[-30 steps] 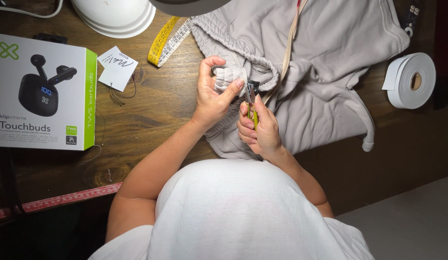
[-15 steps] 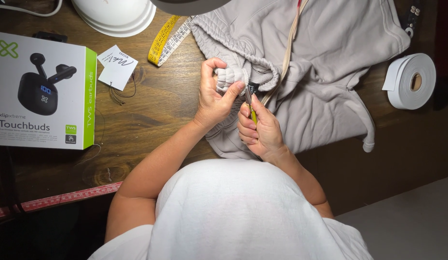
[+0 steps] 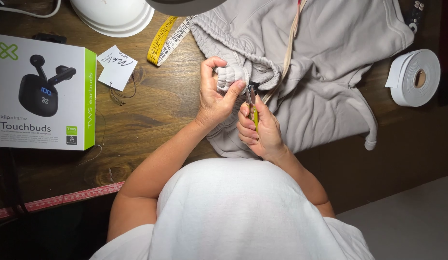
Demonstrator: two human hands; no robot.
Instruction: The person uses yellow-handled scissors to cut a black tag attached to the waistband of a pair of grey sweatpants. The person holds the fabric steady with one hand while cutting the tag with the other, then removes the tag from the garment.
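Note:
A grey sweat garment (image 3: 325,62) lies spread on the dark wooden table (image 3: 151,110). My left hand (image 3: 215,98) pinches a bunched part of its gathered waistband (image 3: 232,76) between thumb and fingers. My right hand (image 3: 260,130) sits just below and to the right, closed around a small tool with a yellow handle and a metal tip (image 3: 251,98). The tip points up at the pinched fabric. A beige ribbon (image 3: 289,53) runs down across the garment toward the tool.
A white and green box with pictured earbuds (image 3: 43,91) lies at the left. A paper tag (image 3: 116,67), a yellow tape measure (image 3: 162,41) and a white bowl-shaped thing (image 3: 113,17) are at the back. A roll of white elastic band (image 3: 416,77) sits at the right. A red tape measure (image 3: 65,198) lies along the near edge.
Both hands stay at the waistband; my left fingers have shifted slightly on the bunched fabric. Nothing else has moved.

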